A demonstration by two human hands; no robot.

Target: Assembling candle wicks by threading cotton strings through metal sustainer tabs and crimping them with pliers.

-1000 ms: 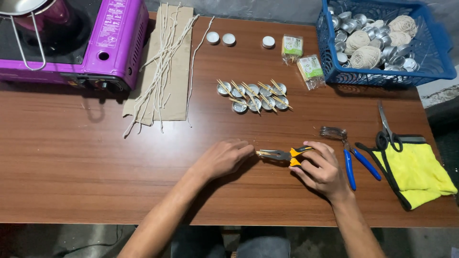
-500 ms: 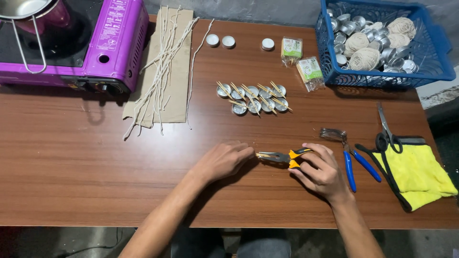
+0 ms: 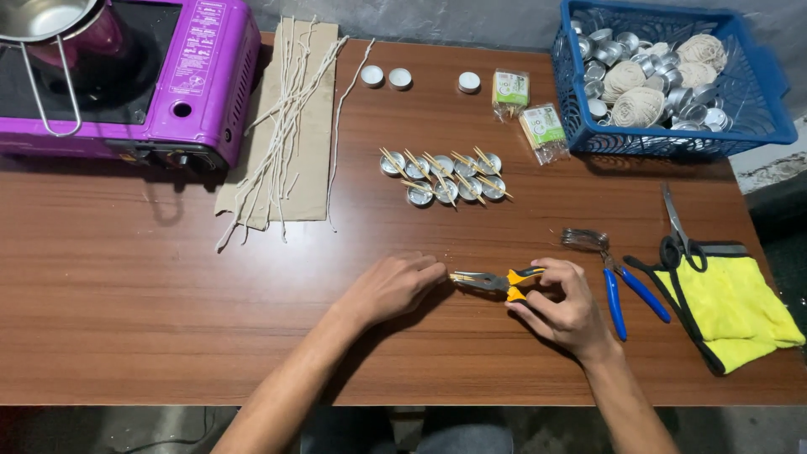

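Note:
My right hand grips the orange-and-black handles of small pliers lying low over the brown table. Their jaws point left toward my left hand, whose fingertips meet the jaw tips. Something thin and pale shows at the jaws, too small to make out. Just beyond the hands lies a cluster of small metal cups with little sticks laid across them.
Blue-handled pliers, scissors and a yellow cloth lie to the right. A blue basket of metal cups and twine balls stands at the back right, a purple stove at the back left, cardboard with white strings beside it.
Both hands stay at the same spot; the fingers shift only slightly around the pliers.

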